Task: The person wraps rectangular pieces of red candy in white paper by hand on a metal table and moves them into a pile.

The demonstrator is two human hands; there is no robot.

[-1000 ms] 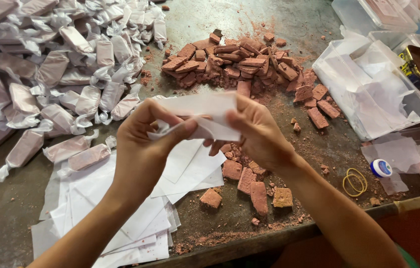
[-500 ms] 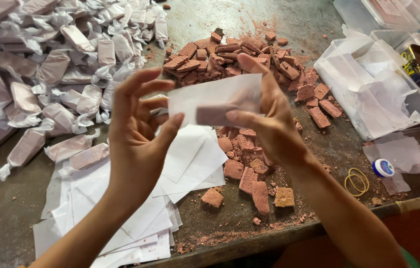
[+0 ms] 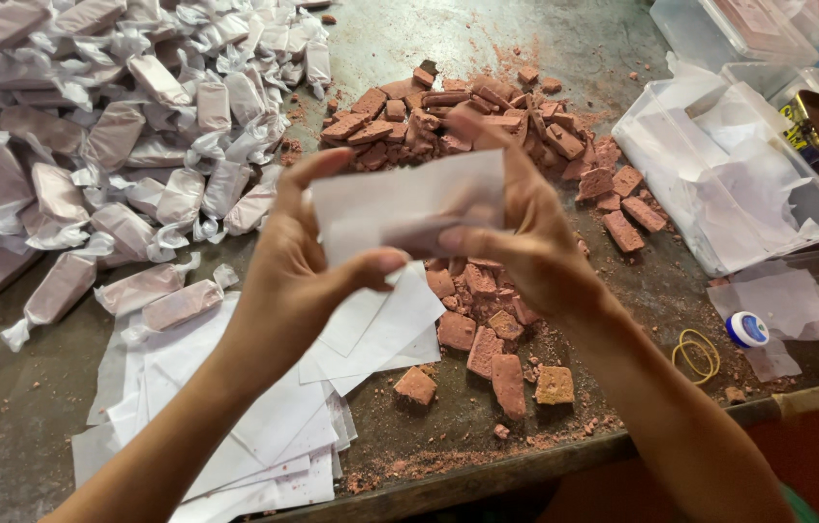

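My left hand [image 3: 298,271] and my right hand [image 3: 516,228] hold a white translucent paper wrapper [image 3: 400,208] between them above the table, with a brown block showing through it. Thumbs and fingers of both hands pinch the paper at its two ends. Beneath the hands lies a loose stack of white paper sheets [image 3: 264,416]. Behind and under the right hand is a heap of unwrapped reddish-brown blocks [image 3: 467,121], with a few more blocks [image 3: 496,363] near the table's front edge.
A large pile of wrapped pieces with twisted ends [image 3: 90,145] fills the left side. Clear plastic trays with paper [image 3: 729,184] stand at the right. A yellow rubber band [image 3: 695,353] and a small blue-and-white cap [image 3: 746,329] lie near the front right edge.
The wrapper with the block was lifted a little and turned flat toward the camera; my left hand shifted from cupping under it to pinching its left end.
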